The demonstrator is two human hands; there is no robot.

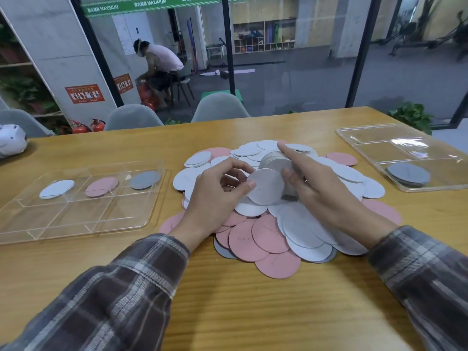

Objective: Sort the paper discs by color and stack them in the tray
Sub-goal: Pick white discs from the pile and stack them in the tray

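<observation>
White disc point(266, 186) | in left hand point(215, 196) grip | right hand point(319, 186) seemingly holds stack point(274, 159)

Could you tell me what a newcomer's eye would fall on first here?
First, the big pile of white, pink and grey discs at centre, where the left hand pinches a pale disc beside the stack that the right hand holds. The clear tray at left holds white, pink and grey discs in separate compartments; the right tray holds grey ones.

Left grip point(217, 191) pinches thumb against fingers; right grip point(314, 181) curls, forefinger stretched forward.
</observation>
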